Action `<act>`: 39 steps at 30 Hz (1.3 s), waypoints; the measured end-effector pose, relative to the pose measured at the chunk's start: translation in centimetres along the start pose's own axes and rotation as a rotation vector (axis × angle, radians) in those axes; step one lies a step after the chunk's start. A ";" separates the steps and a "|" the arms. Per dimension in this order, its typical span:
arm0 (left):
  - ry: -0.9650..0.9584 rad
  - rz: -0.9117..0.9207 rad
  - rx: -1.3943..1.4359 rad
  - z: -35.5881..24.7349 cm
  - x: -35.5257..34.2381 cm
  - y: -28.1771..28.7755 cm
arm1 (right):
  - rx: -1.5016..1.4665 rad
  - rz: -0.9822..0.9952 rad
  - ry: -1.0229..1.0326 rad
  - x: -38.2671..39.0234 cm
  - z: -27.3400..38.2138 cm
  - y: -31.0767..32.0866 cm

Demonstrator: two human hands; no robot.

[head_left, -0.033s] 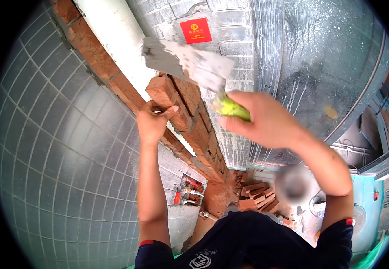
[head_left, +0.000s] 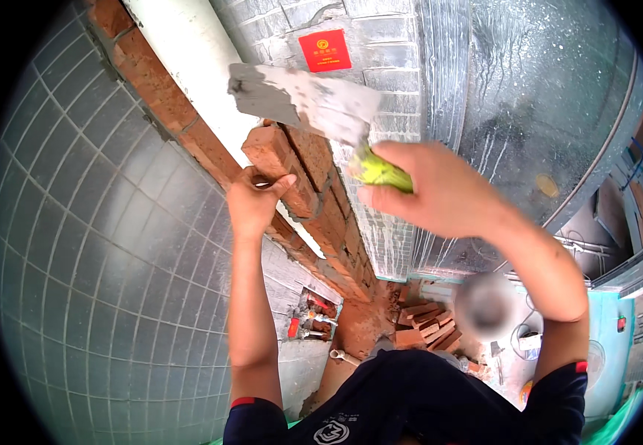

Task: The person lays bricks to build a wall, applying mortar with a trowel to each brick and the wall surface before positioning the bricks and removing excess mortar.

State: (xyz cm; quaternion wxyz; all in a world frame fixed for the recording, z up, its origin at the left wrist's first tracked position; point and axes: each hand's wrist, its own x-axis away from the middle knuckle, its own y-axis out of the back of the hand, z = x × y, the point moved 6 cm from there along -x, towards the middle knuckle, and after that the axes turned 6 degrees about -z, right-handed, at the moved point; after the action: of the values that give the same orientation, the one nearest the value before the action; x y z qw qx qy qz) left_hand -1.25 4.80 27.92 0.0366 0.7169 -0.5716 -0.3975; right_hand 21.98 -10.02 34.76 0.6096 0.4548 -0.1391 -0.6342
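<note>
Looks like the loose brick [head_left: 275, 153] at the top edge of the masonry column [head_left: 332, 236] is pinched in the left hand [head_left: 252, 208] (probably heavyish, stiff, best held by its sides), with the trowel [head_left: 308, 102] gripped firmly in the right hand [head_left: 434, 189].

We see a rough, matt orange-red brick column [head_left: 331, 231]. Above it we note a flat metal trowel blade [head_left: 317, 104], smeared with grey mortar [head_left: 262, 87], and its smooth yellow-green handle [head_left: 386, 173]. Left of the column, we find glossy grey square tiles [head_left: 106, 230]; right of it, a smooth, white-streaked glass panel [head_left: 536, 111]; below, a matt dark-blue cloth shirt [head_left: 425, 393].
</note>
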 end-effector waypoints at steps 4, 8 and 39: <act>0.016 0.028 -0.011 -0.3 -0.1 -0.3 | 0.181 0.083 0.075 -1.6 1.1 1.3; 0.034 0.045 -0.016 -0.6 0.0 0.0 | 0.226 0.123 -0.001 -2.9 2.4 3.1; -0.031 0.042 0.065 0.0 -0.3 -0.7 | -1.056 -0.054 -0.523 7.0 -9.9 -13.3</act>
State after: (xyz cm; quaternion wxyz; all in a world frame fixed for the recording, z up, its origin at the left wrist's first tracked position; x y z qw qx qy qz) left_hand -0.73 5.25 27.72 0.0130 0.6992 -0.5998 -0.3888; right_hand 21.86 -9.63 16.73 0.6825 -0.0785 0.0615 -0.7240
